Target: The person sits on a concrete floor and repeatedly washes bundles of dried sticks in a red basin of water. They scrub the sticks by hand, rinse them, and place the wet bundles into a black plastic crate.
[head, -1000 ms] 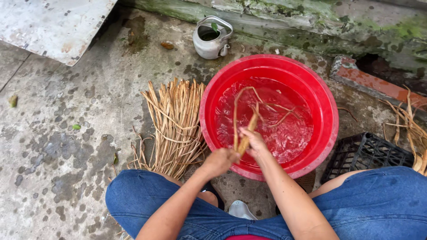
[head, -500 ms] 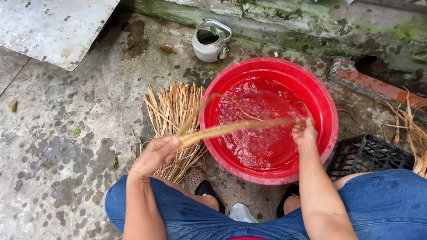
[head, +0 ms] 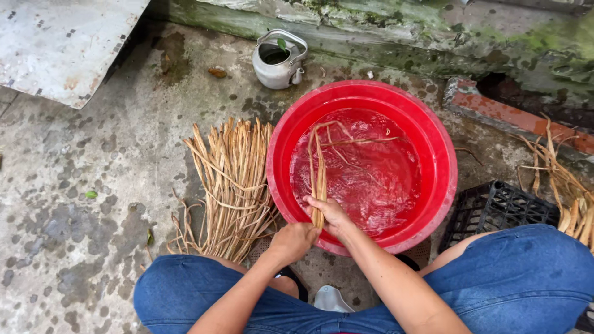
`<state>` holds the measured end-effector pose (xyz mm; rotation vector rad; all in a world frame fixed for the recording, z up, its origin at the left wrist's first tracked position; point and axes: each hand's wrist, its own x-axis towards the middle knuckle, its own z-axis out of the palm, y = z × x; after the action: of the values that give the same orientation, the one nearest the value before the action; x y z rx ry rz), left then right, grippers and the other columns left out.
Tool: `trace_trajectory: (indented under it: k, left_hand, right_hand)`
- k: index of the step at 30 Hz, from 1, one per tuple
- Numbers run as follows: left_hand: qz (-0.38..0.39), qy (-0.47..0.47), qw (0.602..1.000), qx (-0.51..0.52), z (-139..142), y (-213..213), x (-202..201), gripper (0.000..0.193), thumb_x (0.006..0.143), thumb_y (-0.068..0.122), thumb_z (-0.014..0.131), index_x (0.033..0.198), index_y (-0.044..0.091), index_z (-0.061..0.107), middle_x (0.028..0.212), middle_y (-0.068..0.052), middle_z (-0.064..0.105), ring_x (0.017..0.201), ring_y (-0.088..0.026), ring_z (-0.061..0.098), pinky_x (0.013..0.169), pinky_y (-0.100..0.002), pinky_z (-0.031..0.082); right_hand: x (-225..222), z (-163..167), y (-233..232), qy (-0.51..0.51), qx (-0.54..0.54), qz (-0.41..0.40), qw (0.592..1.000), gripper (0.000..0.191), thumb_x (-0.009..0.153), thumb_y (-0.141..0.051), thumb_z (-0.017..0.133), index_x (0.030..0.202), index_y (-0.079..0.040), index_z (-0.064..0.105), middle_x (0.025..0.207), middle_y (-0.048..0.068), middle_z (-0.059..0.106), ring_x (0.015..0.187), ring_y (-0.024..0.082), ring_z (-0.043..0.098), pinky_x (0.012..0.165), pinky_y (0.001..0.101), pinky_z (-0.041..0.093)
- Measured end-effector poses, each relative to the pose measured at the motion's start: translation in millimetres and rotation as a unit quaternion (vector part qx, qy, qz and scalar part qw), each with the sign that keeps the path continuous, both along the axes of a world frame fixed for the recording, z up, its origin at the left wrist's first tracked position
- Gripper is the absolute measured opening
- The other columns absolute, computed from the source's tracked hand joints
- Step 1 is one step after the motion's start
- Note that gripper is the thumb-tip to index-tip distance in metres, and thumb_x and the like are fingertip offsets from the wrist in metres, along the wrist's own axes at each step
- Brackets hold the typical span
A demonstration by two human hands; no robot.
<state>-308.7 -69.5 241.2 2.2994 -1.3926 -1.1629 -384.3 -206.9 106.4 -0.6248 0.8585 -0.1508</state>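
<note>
1. Both hands meet at the near rim of the red basin [head: 281, 154]: left hand [head: 291, 242] and right hand [head: 331, 214] closed around a bundle of straw-coloured fibre strips [head: 319, 167].
2. Best keep the ends gripped together, strips trailing submerged.
3. Beyond: wet, stained concrete ground [head: 74, 185], drier strips [head: 232, 179], metal kettle [head: 278, 60], mossy wall [head: 433, 31].

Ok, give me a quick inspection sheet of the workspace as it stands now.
Surface: wet, stained concrete floor.
Job's things: red basin holding water; wet strands draped in it; dry bundle lying on the floor against the basin's left side.
Clutter: metal kettle behind the basin; black crate to the right; more strands by the crate; metal sheet at top left.
Grippers: left hand and right hand both grip the wet strands at the basin's near rim.
Cables: nothing seen.
Surroundings: mossy wall; brick.
</note>
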Motion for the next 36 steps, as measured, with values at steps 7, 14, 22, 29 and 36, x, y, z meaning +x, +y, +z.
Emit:
trace_trajectory:
  k: [7,14,22,29,36]
  left_hand:
    - [0.067,0.318,0.926,-0.190,39.6,46.4,65.6,0.030,0.098,0.028,0.063,0.099,0.003,0.079,0.097,-0.002,0.079,0.089,-0.012,0.070,0.082,-0.029,0.055]
    - [0.354,0.355,0.770,-0.395,75.9,120.8,137.7,0.031,0.106,0.028,0.064,0.105,-0.003,0.071,0.085,-0.007,0.072,0.052,-0.003,0.044,0.044,-0.018,0.035]
    - [0.347,0.214,0.895,-0.178,34.6,40.6,84.4,0.030,0.096,0.027,0.067,0.120,0.013,0.077,0.066,0.004,0.053,0.054,-0.003,0.042,0.046,-0.021,0.033]
    - [0.133,0.140,0.980,-0.038,-10.0,4.9,12.6,0.029,0.096,0.029,0.065,0.108,0.008,0.081,0.097,-0.009,0.080,0.088,-0.016,0.075,0.088,-0.032,0.055]
    - [0.021,0.324,0.945,-0.041,16.2,26.9,11.7,0.031,0.097,0.030,0.062,0.116,0.008,0.075,0.097,-0.004,0.079,0.091,-0.012,0.070,0.085,-0.029,0.053]
  right_hand:
    - [-57.5,-36.5,-100.4,0.016,-0.055,-0.263,0.963,0.005,0.096,-0.010,0.064,0.091,-0.011,0.061,0.062,-0.002,0.056,0.043,0.008,0.047,0.032,0.0245,0.031]
    - [-129.9,-56.6,-167.7,0.001,0.033,-0.357,0.933,0.025,0.104,-0.031,0.047,0.094,-0.018,0.066,0.062,-0.008,0.057,0.040,0.005,0.039,0.035,0.0243,0.028]
    - [-82.3,10.8,-117.5,0.108,-0.048,-0.198,0.973,0.079,0.095,-0.066,0.042,0.143,-0.004,0.045,0.126,0.019,0.063,0.111,0.030,0.068,0.095,0.0437,0.059]
    - [-2.8,51.7,4.0,-0.084,-0.034,0.037,0.995,0.052,0.099,-0.037,0.056,0.142,-0.009,0.049,0.099,0.015,0.070,0.089,0.021,0.068,0.077,0.0326,0.060]
    - [-60.2,-30.0,-88.0,0.037,0.041,-0.258,0.965,0.019,0.105,-0.017,0.053,0.103,-0.004,0.066,0.060,-0.003,0.052,0.041,0.007,0.041,0.037,0.0220,0.038]
